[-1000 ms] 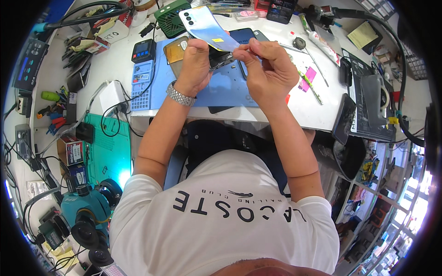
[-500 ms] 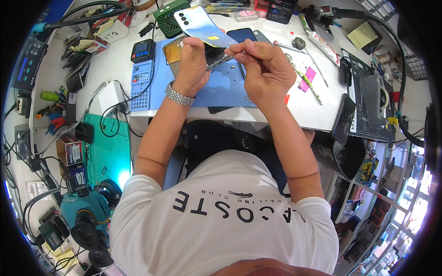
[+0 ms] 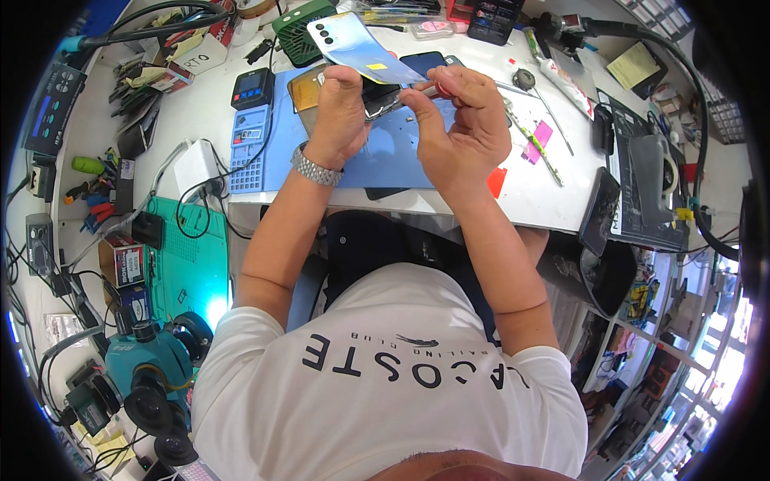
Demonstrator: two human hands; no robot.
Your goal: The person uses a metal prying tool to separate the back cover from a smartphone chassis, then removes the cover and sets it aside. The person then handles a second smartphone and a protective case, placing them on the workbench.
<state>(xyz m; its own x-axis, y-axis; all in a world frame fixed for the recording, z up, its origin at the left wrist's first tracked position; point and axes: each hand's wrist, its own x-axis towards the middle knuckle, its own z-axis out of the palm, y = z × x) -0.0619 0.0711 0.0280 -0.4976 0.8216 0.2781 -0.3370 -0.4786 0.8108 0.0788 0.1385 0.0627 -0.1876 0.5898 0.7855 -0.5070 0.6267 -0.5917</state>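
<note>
My left hand [image 3: 341, 120] grips a dark phone [image 3: 377, 102] whose glossy pale-blue back panel [image 3: 353, 52], with three camera rings and a yellow sticker, is lifted and curved above it. Beside the panel's lower right corner, my right hand [image 3: 463, 132] has fingers curled round something small and reddish that I cannot make out, its thumb near the phone's edge. Under my hands lies a blue work mat [image 3: 269, 170]. A translucent phone case [image 3: 306, 92] lies behind my left hand, and another dark phone [image 3: 425, 60] farther back.
A small meter [image 3: 251, 86] stands left of the mat, near a white power block [image 3: 195, 164] with cables. A green fan [image 3: 297, 36] is behind. Slim tools [image 3: 545, 156] lie right. A teal microscope [image 3: 136, 361] and green mat [image 3: 184, 256] are lower left. A black phone [image 3: 597, 208] leans right.
My right hand has shifted slightly right and its thumb has come away from the index finger, exposing the reddish thing. The phone and lifted panel have moved slightly right with my left hand.
</note>
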